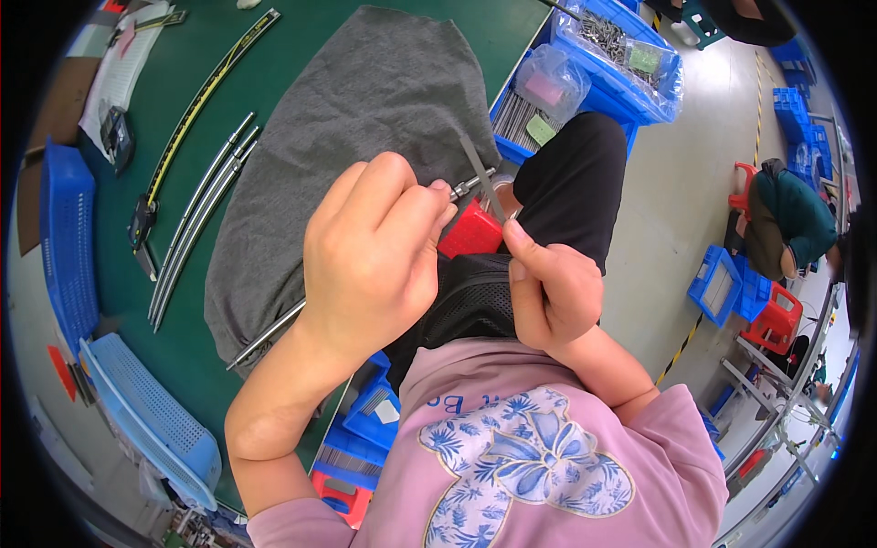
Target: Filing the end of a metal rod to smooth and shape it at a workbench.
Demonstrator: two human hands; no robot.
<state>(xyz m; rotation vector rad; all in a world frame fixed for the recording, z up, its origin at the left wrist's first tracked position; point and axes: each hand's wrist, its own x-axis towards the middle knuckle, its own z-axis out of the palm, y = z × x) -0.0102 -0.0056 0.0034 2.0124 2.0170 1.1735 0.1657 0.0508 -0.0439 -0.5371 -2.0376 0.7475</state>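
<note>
A slim metal rod [267, 334] runs beneath my left forearm and through my closed left hand [370, 247]. Its stepped end [464, 188] sticks out past my thumb. Pinched between the thumb and fingers of my right hand [555, 290] is a thin, flat grey metal strip [479, 169], shaped like a small file. The strip crosses the rod's end; I cannot tell whether they touch. Under my left hand a grey cloth [365, 100] covers part of the green table [301, 36]. Left of the cloth lie several similar metal rods [203, 219], side by side.
A long caliper [196, 110] lies at the left. Blue baskets [68, 242] line the table's left side. Blue bins [653, 96] with bagged metal parts stand at upper right. A red block-shaped thing [472, 230] is below the rod's end. Another person [795, 215] bends over at far right.
</note>
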